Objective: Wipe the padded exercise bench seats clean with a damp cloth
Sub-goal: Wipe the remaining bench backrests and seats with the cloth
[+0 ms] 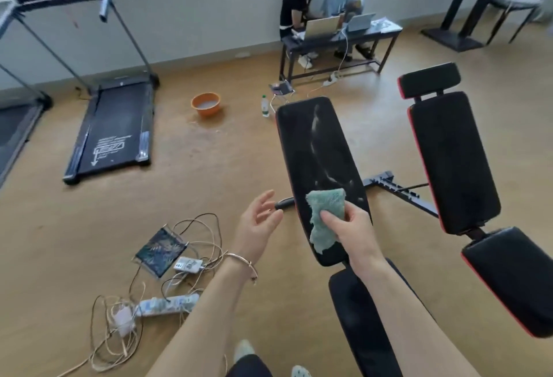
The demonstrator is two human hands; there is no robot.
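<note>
1. the right hand is nearer the work: thumb and curled fingers pinch the green cloth, which lies over the near end of the long back pad of the closer bench.
2. that pad's long axis runs away from the person, up and a little left in the view, so most of its surface lies ahead of the fingertips. the likely next stroke is a push forward along that line.
3. pale wet streaks show on the pad beyond the cloth (they read as moisture, though it could be glare).
4. the left hand holds nothing, with its fingers loosely spread. it hovers just beside the pad's left edge, close to a short black handle.
5. whether the cloth is pressed flat to the pad or lifted slightly off it cannot be told.
6. the closer bench's seat pad is partly covered by the right forearm.
7. the second bench stands well apart to the right, and its lower pad is cut off at the frame edge.
</note>
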